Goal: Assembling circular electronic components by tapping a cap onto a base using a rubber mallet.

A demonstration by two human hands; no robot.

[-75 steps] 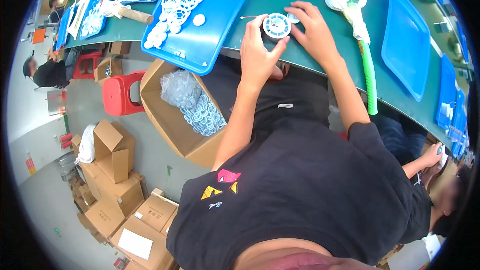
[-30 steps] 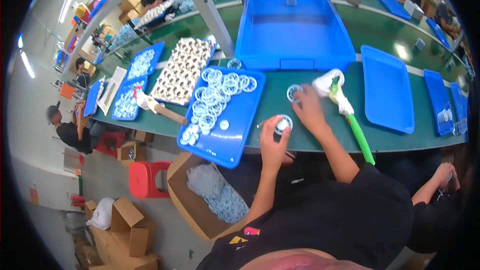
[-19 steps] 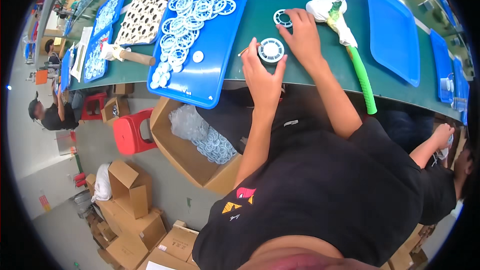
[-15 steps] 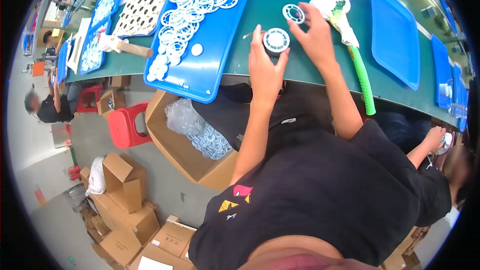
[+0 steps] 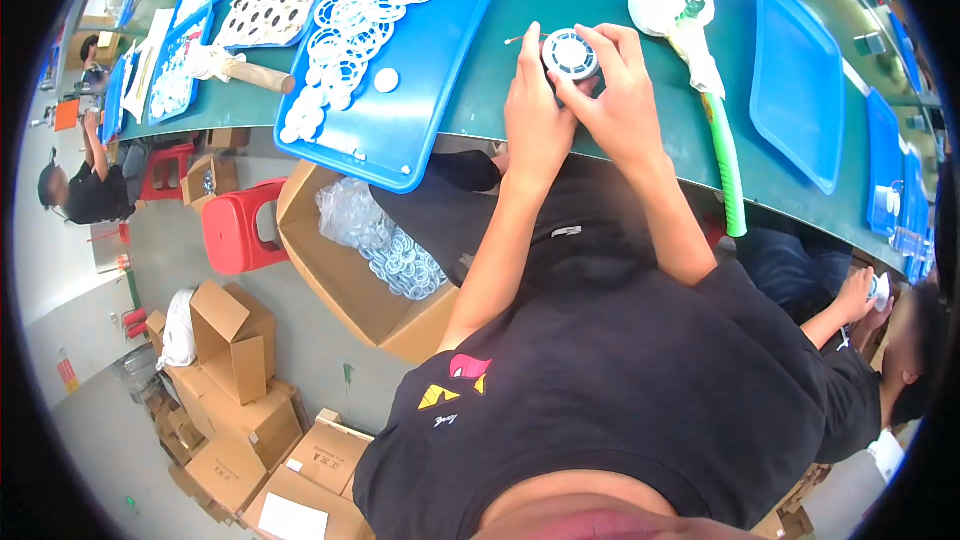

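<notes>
Above the table edge, both my hands are around a small round part (image 5: pixel 571 55) with a dark body and a white slotted ring over its top face. My left hand (image 5: pixel 538 115) grips it from the left and below, fingers closed around its side. My right hand (image 5: pixel 622 100) closes on its right side, thumb at the near rim and fingertips on the white ring. A thin wire or lead sticks out beyond my left fingertips. My fingers hide the part's lower side. On the left, a blue tray (image 5: pixel 400 130) carries several white rings (image 5: pixel 372 10) and white discs (image 5: pixel 305 115).
A mallet with a cloth-wrapped head and green handle (image 5: pixel 728 165) lies to the right, overhanging the edge. A wooden-handled tool (image 5: pixel 258 75) touches the blue tray. Another blue tray (image 5: pixel 795 90) lies farther right. Below are a carton (image 5: pixel 345 290) and a red stool (image 5: pixel 235 230). A co-worker's hand (image 5: pixel 855 295) is at right.
My right hand has brought the separate white ring left onto the round part, and both hands now hold it together. The whole view has shifted slightly.
</notes>
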